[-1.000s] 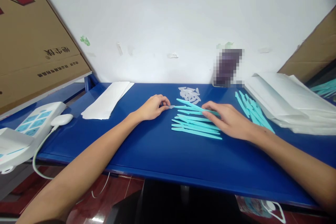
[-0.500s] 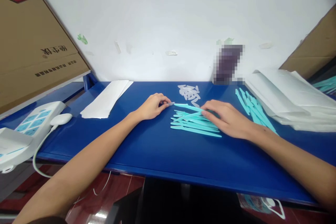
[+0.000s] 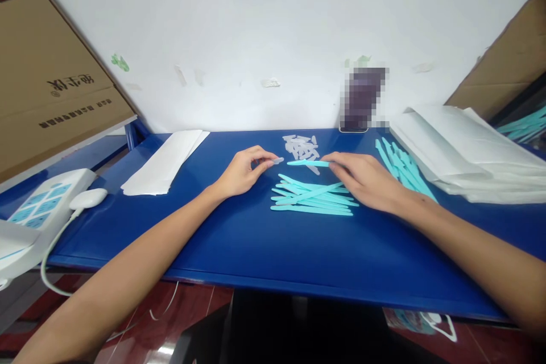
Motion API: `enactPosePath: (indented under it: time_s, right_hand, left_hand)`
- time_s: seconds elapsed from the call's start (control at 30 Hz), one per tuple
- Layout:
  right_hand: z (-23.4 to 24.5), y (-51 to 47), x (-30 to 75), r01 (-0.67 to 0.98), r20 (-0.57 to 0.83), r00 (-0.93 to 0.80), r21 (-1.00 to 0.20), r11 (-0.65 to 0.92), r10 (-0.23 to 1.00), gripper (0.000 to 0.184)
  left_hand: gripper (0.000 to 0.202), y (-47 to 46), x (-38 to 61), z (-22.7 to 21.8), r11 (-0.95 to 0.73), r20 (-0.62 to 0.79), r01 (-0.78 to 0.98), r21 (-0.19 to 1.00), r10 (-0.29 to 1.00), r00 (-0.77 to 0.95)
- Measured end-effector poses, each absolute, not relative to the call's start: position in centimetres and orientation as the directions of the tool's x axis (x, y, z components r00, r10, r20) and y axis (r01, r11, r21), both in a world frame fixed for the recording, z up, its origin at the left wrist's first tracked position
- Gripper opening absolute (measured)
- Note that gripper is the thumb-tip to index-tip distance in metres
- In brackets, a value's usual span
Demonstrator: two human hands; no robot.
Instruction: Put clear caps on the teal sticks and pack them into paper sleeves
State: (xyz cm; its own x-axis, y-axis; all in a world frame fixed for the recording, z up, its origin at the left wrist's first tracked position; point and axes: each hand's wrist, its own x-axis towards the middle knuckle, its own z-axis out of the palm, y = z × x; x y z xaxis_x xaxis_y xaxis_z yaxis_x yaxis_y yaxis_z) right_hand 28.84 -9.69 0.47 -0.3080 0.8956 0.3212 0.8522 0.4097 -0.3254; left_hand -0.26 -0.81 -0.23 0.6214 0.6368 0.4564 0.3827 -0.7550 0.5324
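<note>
My left hand (image 3: 243,172) is curled on the blue table (image 3: 256,239), pinching a small clear plastic cap (image 3: 278,160) between thumb and fingertips. Just to its right, my right hand (image 3: 364,181) holds one thin turquoise plastic stick (image 3: 307,163) by its end, raised a little, with its tip pointing at the cap. Below that stick lies a loose pile of several turquoise sticks (image 3: 311,199). A small heap of clear caps (image 3: 303,147) sits just behind both hands.
More turquoise sticks (image 3: 401,164) lie at the right beside a stack of white paper bags (image 3: 460,151). A white paper stack (image 3: 164,162) lies at the left. A white power strip (image 3: 29,216) and cardboard boxes (image 3: 46,68) flank the table. A blurred object (image 3: 362,99) stands against the wall.
My right hand has lifted one turquoise stick off the pile and brought its tip toward the cap pinched in my left hand. The view has shifted slightly.
</note>
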Motion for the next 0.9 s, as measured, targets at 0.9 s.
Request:
enactPosePath:
  time_s: [0.9]
  right_hand:
    - [0.7,-9.0,28.3,0.82,0.359,-0.373,-0.304,0.484,0.856,0.041]
  left_hand:
    - [0.02,-2.0,1.8,-0.2,-0.808,0.508,0.371,0.458,0.581,0.636]
